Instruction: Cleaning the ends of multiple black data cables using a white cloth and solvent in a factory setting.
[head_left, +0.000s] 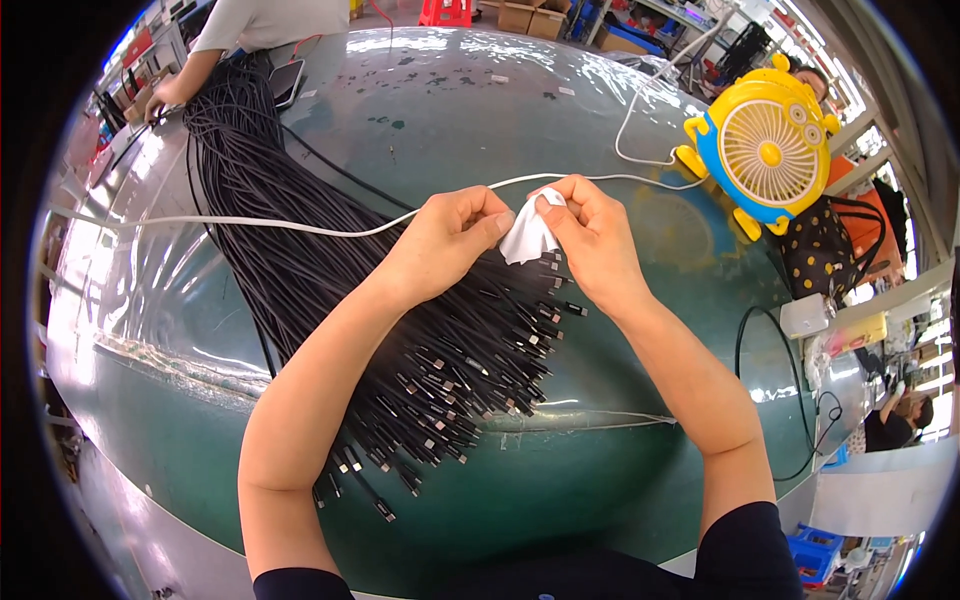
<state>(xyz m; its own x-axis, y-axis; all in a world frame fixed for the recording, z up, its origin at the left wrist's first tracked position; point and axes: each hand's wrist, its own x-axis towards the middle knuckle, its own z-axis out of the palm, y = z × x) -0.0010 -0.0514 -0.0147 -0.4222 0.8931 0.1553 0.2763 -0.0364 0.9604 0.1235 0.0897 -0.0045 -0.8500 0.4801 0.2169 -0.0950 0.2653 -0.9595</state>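
A small white cloth or tissue [530, 238] hangs between my two hands, above a big bundle of black cables [290, 230]. My right hand [598, 238] pinches its upper part between thumb and fingers. My left hand [448, 240] is closed at the cloth's left edge, thumb against the curled fingers. Below and around my hands the bundle fans out into many loose ends with metal plugs [440, 395]. A thin white cord [300, 228] runs across the bundle and passes behind both hands.
The green-covered table [560, 490] has a torn seam across it. A yellow and blue cartoon-shaped fan [768, 150] stands at the right, beside a dotted bag [825, 245]. A black cable loop [740, 340] lies below. At the far left a co-worker's hand [165, 95] is near a phone [287, 82].
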